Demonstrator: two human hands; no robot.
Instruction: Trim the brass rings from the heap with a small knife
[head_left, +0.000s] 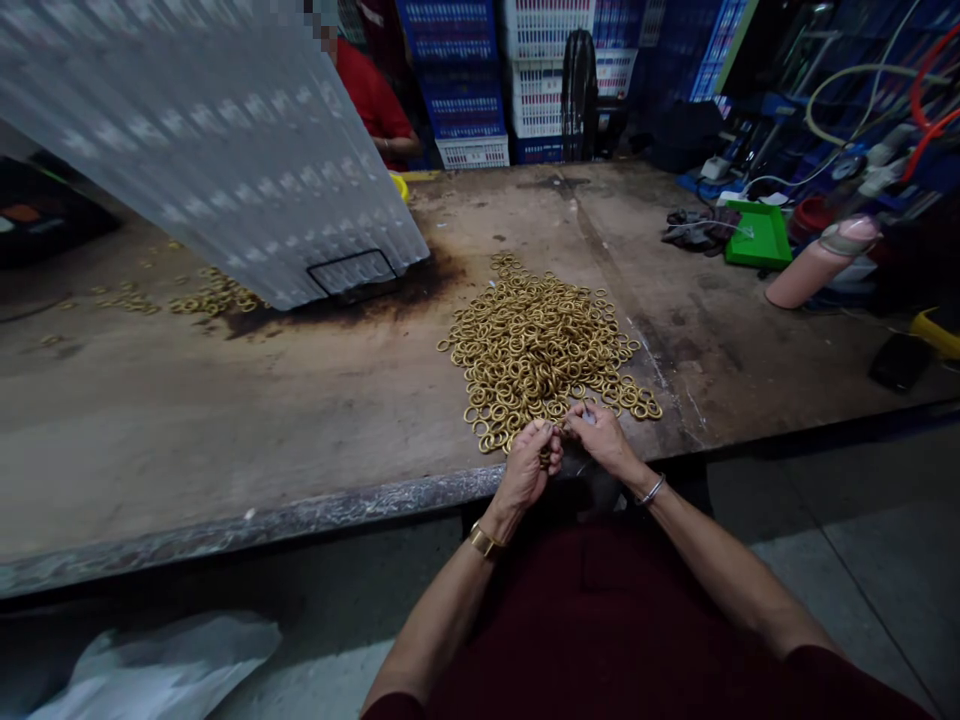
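A wide heap of gold-coloured metal rings (532,335) lies on the wooden table (300,420), spreading toward its front edge. My left hand (528,465) is at the near side of the heap, fingers curled round a few rings (545,457). Close beside it, my right hand (601,440) is closed in a pinch, its fingertips almost meeting those of the left. A small greyish thing (589,417) shows at the right fingers; its kind is too small to make out. Both hands hover at the table's front edge.
A grey ribbed panel (247,150) stands tilted at the left, with more rings (214,295) beside its base. Behind it is a person in a red sleeve (375,100). To the right are a green tray (757,235) and pink bottle (821,265). Stacked crates (469,110) rise behind.
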